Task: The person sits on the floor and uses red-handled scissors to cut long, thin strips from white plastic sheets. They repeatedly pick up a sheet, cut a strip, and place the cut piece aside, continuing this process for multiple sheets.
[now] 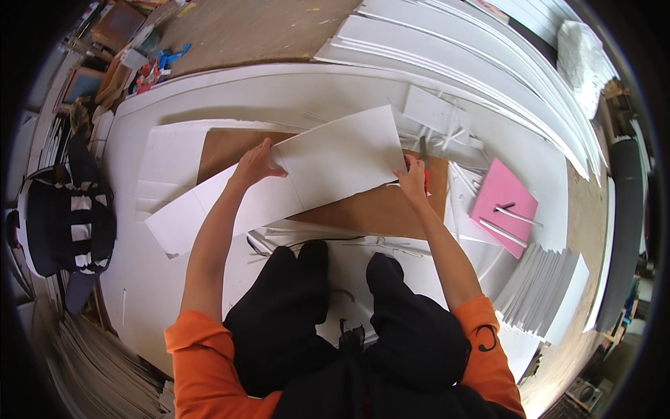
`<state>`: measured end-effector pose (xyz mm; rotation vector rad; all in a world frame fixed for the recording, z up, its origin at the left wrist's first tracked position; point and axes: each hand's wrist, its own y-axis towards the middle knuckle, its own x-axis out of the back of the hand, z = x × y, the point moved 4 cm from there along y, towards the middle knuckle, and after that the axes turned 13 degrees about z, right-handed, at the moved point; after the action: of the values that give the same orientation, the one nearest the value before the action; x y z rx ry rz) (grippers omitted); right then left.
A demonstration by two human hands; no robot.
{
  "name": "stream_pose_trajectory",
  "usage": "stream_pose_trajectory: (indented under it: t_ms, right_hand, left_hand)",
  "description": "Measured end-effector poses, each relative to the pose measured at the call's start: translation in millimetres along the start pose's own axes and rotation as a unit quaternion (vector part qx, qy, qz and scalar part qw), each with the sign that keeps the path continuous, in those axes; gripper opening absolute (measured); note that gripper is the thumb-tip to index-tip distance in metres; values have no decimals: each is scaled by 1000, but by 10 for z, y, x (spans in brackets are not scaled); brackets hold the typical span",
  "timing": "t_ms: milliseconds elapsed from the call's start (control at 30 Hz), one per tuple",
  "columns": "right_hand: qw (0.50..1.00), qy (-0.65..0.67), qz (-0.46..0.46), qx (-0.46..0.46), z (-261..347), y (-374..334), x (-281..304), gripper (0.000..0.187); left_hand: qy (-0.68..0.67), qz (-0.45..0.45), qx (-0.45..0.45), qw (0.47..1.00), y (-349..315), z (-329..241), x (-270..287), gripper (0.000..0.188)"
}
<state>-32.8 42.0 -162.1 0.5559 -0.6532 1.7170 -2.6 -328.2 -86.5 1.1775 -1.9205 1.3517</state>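
Note:
A long white board (342, 150) with faint crosswise lines is held tilted, its right end higher in the picture. My left hand (258, 165) grips its upper edge near the middle, thumb lying over the face. At the right end, my right hand (413, 174) has its fingers closed on the board's edge. Something red and black (426, 183) shows beside that hand; whether the hand holds it too I cannot tell. Beneath lies a brown board (370, 213), partly covered by the white one.
A pink sheet (504, 202) with white strips lies to the right, above a stack of white pieces (541, 290). Offcuts (440, 115) lie beyond the brown board. Large white sheets (433, 52) are piled at the far right. A black-and-white bag (66, 220) stands at the left.

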Motion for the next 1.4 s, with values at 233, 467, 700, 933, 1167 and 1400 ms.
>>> stream_pose_trajectory:
  t_ms: [233, 467, 700, 933, 1167, 1400]
  right_hand:
    - [979, -178, -90, -42, 77, -428, 548, 39]
    - [976, -98, -49, -189, -148, -634, 505, 46]
    - [968, -44, -57, -242, -1115, -638, 1283, 31]
    - [961, 164, -124, -182, -755, -776, 2024, 37]
    - [999, 22, -27, -25, 288, -824, 1572, 42]
    - [992, -89, 59, -71, 916, -1034, 1121, 41]
  left_hand:
    - [66, -77, -79, 992, 17, -528, 46, 73]
    - [154, -174, -123, 965, 42, -918, 128, 67]
    - [189, -247, -160, 937, 255, -1836, 47, 51]
    - [170, -235, -178, 940, 454, -2590, -92, 35]
    - [112, -165, -257, 946, 439, -2642, 11, 25]
    - [67, -127, -290, 946, 430, -2526, 8, 25]
